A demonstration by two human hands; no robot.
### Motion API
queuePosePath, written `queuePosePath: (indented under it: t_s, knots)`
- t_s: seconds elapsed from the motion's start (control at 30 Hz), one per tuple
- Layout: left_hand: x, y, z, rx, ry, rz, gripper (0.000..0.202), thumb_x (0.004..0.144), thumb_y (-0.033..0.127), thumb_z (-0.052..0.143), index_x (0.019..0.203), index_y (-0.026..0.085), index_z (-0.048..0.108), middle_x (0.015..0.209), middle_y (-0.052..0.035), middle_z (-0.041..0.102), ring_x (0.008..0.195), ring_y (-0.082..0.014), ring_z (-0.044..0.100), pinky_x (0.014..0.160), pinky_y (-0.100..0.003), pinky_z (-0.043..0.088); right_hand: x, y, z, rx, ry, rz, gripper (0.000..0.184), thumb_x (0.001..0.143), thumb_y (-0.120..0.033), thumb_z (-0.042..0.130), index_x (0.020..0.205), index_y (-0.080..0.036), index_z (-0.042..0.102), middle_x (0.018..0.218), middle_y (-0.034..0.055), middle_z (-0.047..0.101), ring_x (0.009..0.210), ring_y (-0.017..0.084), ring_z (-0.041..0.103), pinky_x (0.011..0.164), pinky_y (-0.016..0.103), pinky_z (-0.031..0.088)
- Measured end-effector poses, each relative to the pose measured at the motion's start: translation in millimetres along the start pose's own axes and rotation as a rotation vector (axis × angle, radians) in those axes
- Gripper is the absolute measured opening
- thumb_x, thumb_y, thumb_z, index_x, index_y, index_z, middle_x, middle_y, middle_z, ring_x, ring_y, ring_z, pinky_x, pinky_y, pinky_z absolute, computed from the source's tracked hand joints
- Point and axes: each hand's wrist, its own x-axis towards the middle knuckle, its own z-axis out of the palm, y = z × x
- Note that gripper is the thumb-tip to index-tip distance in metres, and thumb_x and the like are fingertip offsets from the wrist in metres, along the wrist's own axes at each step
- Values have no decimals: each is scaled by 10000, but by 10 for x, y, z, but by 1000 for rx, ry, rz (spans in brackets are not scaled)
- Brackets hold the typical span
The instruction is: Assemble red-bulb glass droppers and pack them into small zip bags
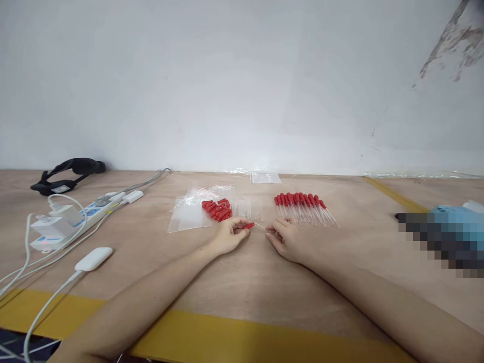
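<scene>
Between thumb and fingers, my left hand (pixel 231 236) pinches a red rubber dropper bulb (pixel 248 226). A thin clear dropper tube (pixel 260 227) runs from the bulb's open end to my right hand (pixel 284 239), whose fingertips are closed on its other end. How deep the tube sits in the bulb is too small to tell. Just beyond my left hand lies a pile of loose red bulbs (pixel 218 209) on clear plastic bags (pixel 187 214). Several bare clear tubes (pixel 247 207) lie beside the pile. Behind my right hand, droppers with red bulbs (pixel 302 200) lie in a row.
On the left are a power strip (pixel 91 214) with chargers and cables, a white oval device (pixel 94 258) and a black headset (pixel 70 174). A small plastic bag (pixel 266 178) lies by the wall. Something pixelated (pixel 449 234) is at the right. Yellow tape (pixel 212 335) lines the front edge.
</scene>
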Motion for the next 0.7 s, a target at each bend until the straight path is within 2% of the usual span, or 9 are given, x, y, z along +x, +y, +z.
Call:
queuePosePath:
  t_s: [0.13, 0.27, 0.53, 0.7]
  knots:
    - [-13, 2, -11, 108, -2, 73, 196, 747, 302, 580, 851, 140, 621, 832, -50, 664, 764, -157, 608, 707, -272, 475, -4, -28, 12, 15, -11, 4, 134, 840, -238, 418, 803, -184, 535, 738, 0, 614, 613, 102, 510, 769, 298, 293]
    - [-37, 67, -39, 270, 21, 147, 182, 772, 303, 561, 819, 148, 645, 771, -32, 657, 713, -144, 588, 658, -244, 452, 6, -17, -33, 74, -59, -13, 128, 846, -228, 434, 826, -198, 556, 740, -20, 620, 613, 92, 511, 756, 294, 278]
    - [-78, 134, -54, 362, -129, 273, 158, 804, 258, 528, 804, 143, 636, 763, -37, 617, 701, -126, 559, 649, -226, 426, 44, 74, -122, 28, -97, -104, 182, 857, -232, 441, 810, -205, 615, 802, -5, 645, 632, 98, 504, 752, 313, 238]
    - [-93, 147, -47, 440, -136, 313, 160, 818, 260, 507, 821, 150, 623, 776, -34, 614, 712, -124, 553, 661, -226, 416, 44, 52, -127, -51, -63, -126, 219, 868, -235, 420, 833, -216, 635, 817, 2, 642, 656, 95, 512, 742, 312, 218]
